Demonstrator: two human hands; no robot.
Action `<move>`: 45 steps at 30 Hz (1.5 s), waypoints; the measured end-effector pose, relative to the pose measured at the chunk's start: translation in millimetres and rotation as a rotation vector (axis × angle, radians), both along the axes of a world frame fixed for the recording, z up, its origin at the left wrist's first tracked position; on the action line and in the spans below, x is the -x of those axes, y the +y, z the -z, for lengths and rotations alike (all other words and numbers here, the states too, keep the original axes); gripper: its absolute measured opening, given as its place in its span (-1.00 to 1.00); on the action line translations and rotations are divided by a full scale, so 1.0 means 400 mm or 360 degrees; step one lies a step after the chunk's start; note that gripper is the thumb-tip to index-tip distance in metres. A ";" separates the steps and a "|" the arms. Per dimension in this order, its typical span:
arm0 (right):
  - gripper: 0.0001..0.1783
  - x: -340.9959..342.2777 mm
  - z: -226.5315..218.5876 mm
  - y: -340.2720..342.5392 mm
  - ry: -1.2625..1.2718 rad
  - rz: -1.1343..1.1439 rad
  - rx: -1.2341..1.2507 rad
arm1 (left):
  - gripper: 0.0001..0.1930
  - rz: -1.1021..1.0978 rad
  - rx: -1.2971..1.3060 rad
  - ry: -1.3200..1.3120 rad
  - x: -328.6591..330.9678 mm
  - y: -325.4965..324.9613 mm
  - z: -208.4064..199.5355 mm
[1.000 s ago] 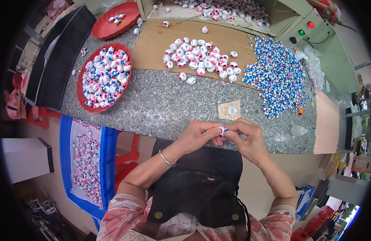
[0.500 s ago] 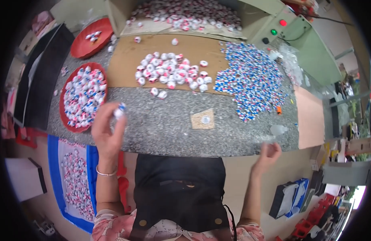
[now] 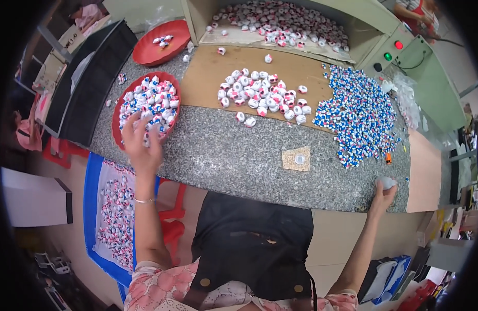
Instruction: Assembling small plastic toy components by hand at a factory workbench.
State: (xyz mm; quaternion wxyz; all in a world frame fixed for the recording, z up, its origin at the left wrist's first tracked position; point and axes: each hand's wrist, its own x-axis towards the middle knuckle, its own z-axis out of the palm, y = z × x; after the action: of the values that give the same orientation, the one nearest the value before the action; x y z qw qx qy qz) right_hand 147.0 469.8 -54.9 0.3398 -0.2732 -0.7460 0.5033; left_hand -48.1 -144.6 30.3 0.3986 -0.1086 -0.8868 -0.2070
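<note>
Left: one oblong black plastic tray [image 3: 96,98], standing tilted on the counter; below it, one blue plastic bin [image 3: 91,217], white-lined, heaped with small pink, white and blue pieces. Next, one round red plastic bowl [image 3: 116,127], full of rounded white pieces with blue and pink parts [image 3: 163,101]; behind it, one shallow red plastic bowl [image 3: 176,50] with a few similar pieces. Left hand [image 3: 141,147], silver-coloured bracelet [image 3: 144,201] at the wrist, over the near side of the full bowl; fingers half-curled and parted, blurred; whether a piece sits between them cannot be told. Centre: speckled grey stone counter [image 3: 223,150]; on it a flat brown cardboard sheet [image 3: 202,72] bearing a loose group of rounded white-and-pink pieces [image 3: 259,90], two lying just off its near edge. Nearer, one tan speckled square [image 3: 289,154] with a pale round disc [image 3: 299,159] upon it. Right of these, a broad spread of tiny blue-and-white pieces [image 3: 358,114], one small orange item [image 3: 388,158] beside it. Right hand [image 3: 383,198] by the counter's near edge, thumb and fingers closed about one rounded translucent white container [image 3: 386,182]. Far right, one flat pale-pink sheet [image 3: 424,176].
</note>
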 end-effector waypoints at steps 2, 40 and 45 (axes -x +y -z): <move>-0.51 0.006 -0.017 -0.015 -0.0029 0.0065 -0.0143 | -0.71 0.0581 -0.0152 -0.0276 -0.050 0.144 -0.009; -0.56 0.217 -0.300 -0.532 -0.0853 -0.1589 -0.1851 | -0.70 0.0871 -0.0386 -0.0463 -0.158 0.293 0.117; -0.57 0.225 -0.300 -0.539 -0.0915 -0.1568 -0.2120 | -0.73 0.0868 -0.0411 -0.0482 -0.160 0.287 0.126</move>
State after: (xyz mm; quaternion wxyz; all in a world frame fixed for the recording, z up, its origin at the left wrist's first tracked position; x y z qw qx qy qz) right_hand 57.2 254.3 65.2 -0.0284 0.2189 -0.9747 -0.0357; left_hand 15.8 -30.0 -20.0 0.2027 -0.2586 -0.8407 -0.4304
